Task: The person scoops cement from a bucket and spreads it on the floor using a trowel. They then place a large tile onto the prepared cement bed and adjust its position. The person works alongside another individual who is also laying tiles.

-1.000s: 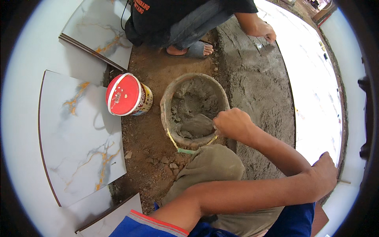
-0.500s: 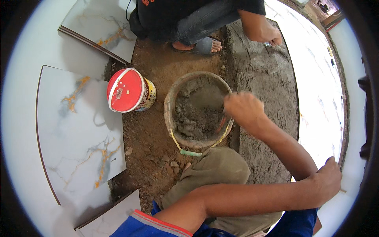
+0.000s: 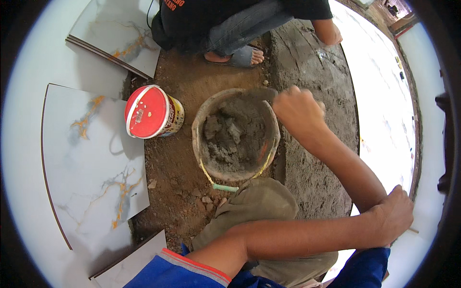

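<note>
Beside the bucket (image 3: 196, 139): right hand (image 3: 298, 113), fingers clamped on trowel (image 3: 265, 94).
By right arm (image 3: 343, 156): left hand (image 3: 396, 215), fingers bent, closure unclear.

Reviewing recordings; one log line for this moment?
right hand: holding trowel at bucket rim | left hand: on right arm | inside: grey mix

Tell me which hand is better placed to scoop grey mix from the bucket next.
Probably the right hand: it is close to the bucket and seems to grip a trowel-like tool. The left hand is at the right arm near its elbow, farther from the grey mix.
</note>
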Demonstrator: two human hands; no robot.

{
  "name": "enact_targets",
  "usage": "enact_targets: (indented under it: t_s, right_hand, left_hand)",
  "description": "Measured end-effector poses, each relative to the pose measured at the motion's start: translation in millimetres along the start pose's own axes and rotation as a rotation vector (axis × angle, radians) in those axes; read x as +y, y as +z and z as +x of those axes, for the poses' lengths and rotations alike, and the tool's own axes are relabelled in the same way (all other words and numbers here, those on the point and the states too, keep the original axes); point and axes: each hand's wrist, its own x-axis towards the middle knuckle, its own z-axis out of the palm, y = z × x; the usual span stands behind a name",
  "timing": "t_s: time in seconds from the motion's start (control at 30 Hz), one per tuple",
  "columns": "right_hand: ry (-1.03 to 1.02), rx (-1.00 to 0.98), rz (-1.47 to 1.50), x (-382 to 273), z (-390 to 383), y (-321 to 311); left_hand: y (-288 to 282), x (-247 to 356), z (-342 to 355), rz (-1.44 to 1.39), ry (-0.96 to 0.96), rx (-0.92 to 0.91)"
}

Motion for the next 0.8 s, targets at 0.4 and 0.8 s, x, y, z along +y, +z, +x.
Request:
enact_targets:
  t_s: [0.4, 0.8]
  right_hand:
    - [-0.019, 0.282, -0.064, -73.5, 3.7, 61.7]
    - [0.066, -0.006, -0.131, -134.2, 47.1, 51.2]
  left_hand:
    - [-26.1, -12.4, -8.2, -0.046, -0.037, 0.104]
    - [-42.2, -14.1, -27.1, 0.207, -0.099, 0.294]
